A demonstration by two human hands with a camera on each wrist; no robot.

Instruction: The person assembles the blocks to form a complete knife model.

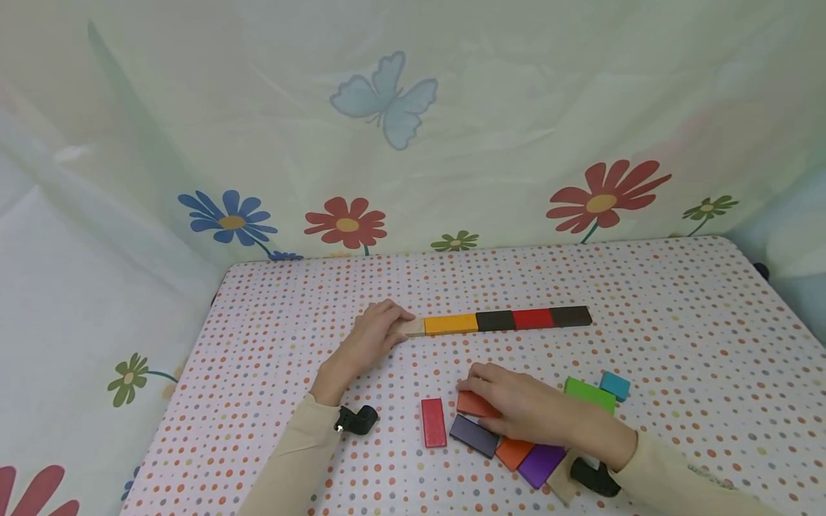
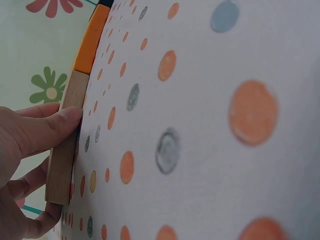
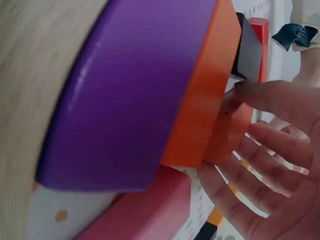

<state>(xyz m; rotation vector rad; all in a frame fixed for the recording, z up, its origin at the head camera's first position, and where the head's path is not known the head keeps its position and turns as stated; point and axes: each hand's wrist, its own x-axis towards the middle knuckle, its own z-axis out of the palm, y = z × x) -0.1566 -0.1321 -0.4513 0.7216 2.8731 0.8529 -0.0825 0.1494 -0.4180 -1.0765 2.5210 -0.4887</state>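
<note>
My left hand (image 1: 374, 333) pinches a bare wooden block (image 2: 62, 150), thumb on one long side and fingers on the other. That block lies flat at the left end of a straight row, touching a yellow block (image 1: 450, 324). Beyond it come a black block (image 1: 494, 320), a red block (image 1: 533, 318) and a dark brown block (image 1: 571, 316). Nearer to me, my right hand (image 1: 525, 405) holds an orange-red block (image 1: 476, 405) between thumb and fingers, at the edge of a loose group. A dark grey block (image 1: 474, 436) lies just in front of it.
An orange block (image 1: 514, 453), a purple block (image 1: 542, 464) and a wooden block (image 1: 563, 481) lie in front of the right hand. Behind it are green (image 1: 590, 393) and blue (image 1: 615, 385) blocks. A pinkish-red block (image 1: 434, 423) lies apart to the left. A dotted cloth (image 1: 290, 401) covers the table.
</note>
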